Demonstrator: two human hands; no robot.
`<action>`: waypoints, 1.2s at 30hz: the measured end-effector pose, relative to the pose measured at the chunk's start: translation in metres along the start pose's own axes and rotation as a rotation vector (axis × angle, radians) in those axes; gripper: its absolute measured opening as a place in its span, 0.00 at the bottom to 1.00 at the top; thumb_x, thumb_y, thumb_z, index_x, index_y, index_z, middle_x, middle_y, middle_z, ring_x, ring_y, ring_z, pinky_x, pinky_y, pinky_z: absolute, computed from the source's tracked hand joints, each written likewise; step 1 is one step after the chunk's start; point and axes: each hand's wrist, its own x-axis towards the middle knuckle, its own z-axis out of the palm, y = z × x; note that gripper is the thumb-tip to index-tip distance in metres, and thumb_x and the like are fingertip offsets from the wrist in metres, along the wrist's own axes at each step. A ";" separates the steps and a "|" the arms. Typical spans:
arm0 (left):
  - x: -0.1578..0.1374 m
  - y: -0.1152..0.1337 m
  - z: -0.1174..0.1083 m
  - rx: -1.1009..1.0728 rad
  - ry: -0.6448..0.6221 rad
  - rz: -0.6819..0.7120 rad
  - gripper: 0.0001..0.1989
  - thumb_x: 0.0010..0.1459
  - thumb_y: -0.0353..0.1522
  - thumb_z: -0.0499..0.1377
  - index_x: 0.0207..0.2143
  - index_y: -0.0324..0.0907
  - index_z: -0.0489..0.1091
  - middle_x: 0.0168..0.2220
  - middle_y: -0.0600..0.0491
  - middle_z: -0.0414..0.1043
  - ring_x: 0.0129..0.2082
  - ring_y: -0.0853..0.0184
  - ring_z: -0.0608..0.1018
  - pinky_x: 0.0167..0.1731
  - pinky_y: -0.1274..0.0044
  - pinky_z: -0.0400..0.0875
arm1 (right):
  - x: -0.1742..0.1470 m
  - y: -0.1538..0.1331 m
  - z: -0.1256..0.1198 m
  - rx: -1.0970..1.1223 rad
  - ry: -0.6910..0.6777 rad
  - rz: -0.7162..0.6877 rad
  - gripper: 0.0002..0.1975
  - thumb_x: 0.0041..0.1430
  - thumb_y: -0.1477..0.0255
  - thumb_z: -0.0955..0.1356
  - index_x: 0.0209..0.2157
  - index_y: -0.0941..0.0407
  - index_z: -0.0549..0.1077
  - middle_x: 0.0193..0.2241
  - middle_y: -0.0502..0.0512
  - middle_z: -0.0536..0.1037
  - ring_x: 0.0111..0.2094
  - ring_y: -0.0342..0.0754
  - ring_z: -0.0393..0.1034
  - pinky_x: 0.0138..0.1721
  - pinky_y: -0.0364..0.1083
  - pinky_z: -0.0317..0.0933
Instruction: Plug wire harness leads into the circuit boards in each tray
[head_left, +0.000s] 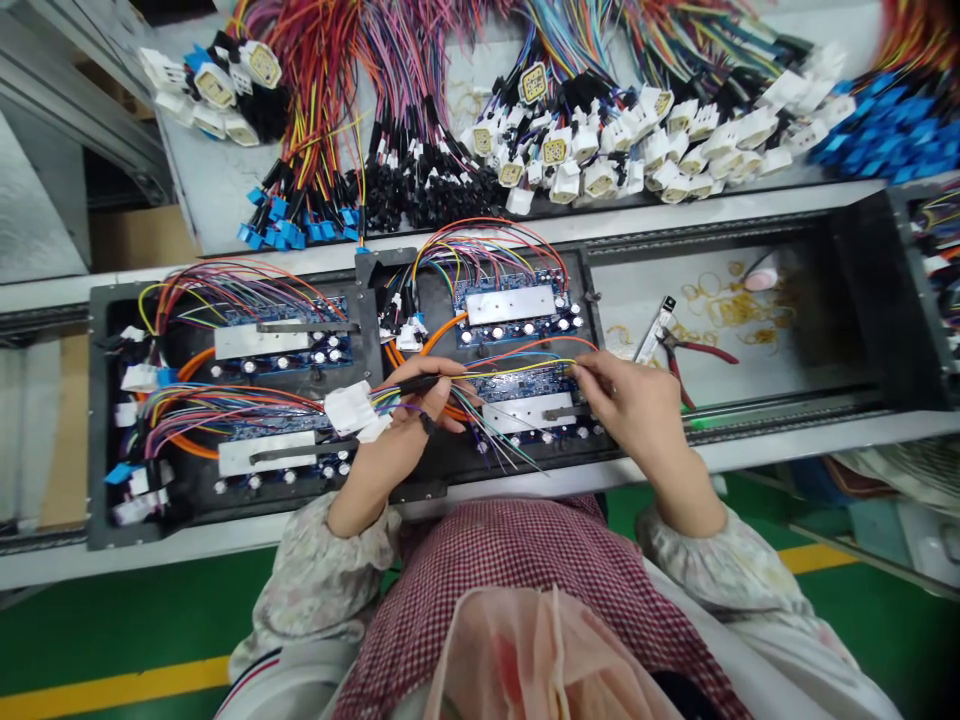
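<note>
My left hand (401, 430) is closed around a wiring harness (416, 385) with a black sleeve, and its white connector (350, 410) hangs out to the left. Loose wire ends fan out to the right over a circuit board (525, 380) with a silver heat sink (529, 413). Between thumb and fingertips my right hand (626, 395) pinches a yellow wire (529, 368) of that harness near the board's upper right edge. Behind it, a second board (517, 300) in the same black tray (420, 475) has its wires arched along the far edge.
To the left, another black tray (101, 420) holds two wired boards. Red-handled pliers (705, 350) and a silver tool (654, 330) lie right of my hand, near scattered yellow rubber bands (727, 300). Bundles of harnesses with white connectors (600, 150) and blue connectors (892, 125) line the back shelf.
</note>
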 end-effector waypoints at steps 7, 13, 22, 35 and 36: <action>0.001 -0.002 -0.003 0.030 0.030 0.047 0.07 0.61 0.37 0.63 0.39 0.44 0.74 0.34 0.52 0.80 0.24 0.72 0.77 0.22 0.82 0.74 | 0.005 0.001 0.004 -0.007 -0.022 -0.010 0.16 0.66 0.63 0.62 0.37 0.54 0.79 0.26 0.54 0.81 0.26 0.48 0.74 0.27 0.45 0.53; 0.001 0.000 0.000 0.029 0.060 0.055 0.05 0.62 0.35 0.62 0.39 0.44 0.74 0.34 0.54 0.80 0.19 0.75 0.72 0.21 0.82 0.73 | -0.004 -0.015 -0.016 0.079 0.048 -0.052 0.14 0.65 0.62 0.65 0.42 0.55 0.78 0.26 0.53 0.81 0.25 0.46 0.73 0.29 0.44 0.58; 0.006 -0.008 -0.001 -0.026 0.035 0.045 0.09 0.61 0.39 0.62 0.40 0.44 0.72 0.35 0.53 0.79 0.20 0.74 0.76 0.18 0.83 0.72 | -0.005 -0.029 -0.004 0.206 -0.048 -0.147 0.15 0.68 0.65 0.62 0.36 0.55 0.78 0.31 0.55 0.81 0.33 0.48 0.75 0.34 0.46 0.62; 0.007 -0.008 -0.003 -0.025 0.014 0.068 0.07 0.58 0.36 0.64 0.37 0.43 0.74 0.34 0.56 0.75 0.18 0.77 0.75 0.17 0.84 0.73 | 0.010 -0.025 0.019 0.170 -0.123 -0.122 0.14 0.66 0.67 0.63 0.40 0.54 0.80 0.31 0.55 0.82 0.32 0.49 0.76 0.32 0.46 0.62; 0.006 -0.007 -0.002 -0.027 0.013 0.071 0.06 0.58 0.35 0.64 0.36 0.43 0.73 0.34 0.56 0.75 0.17 0.77 0.75 0.17 0.84 0.73 | 0.010 -0.025 0.018 0.151 -0.125 -0.131 0.13 0.66 0.67 0.64 0.39 0.54 0.81 0.31 0.55 0.82 0.31 0.49 0.76 0.31 0.46 0.61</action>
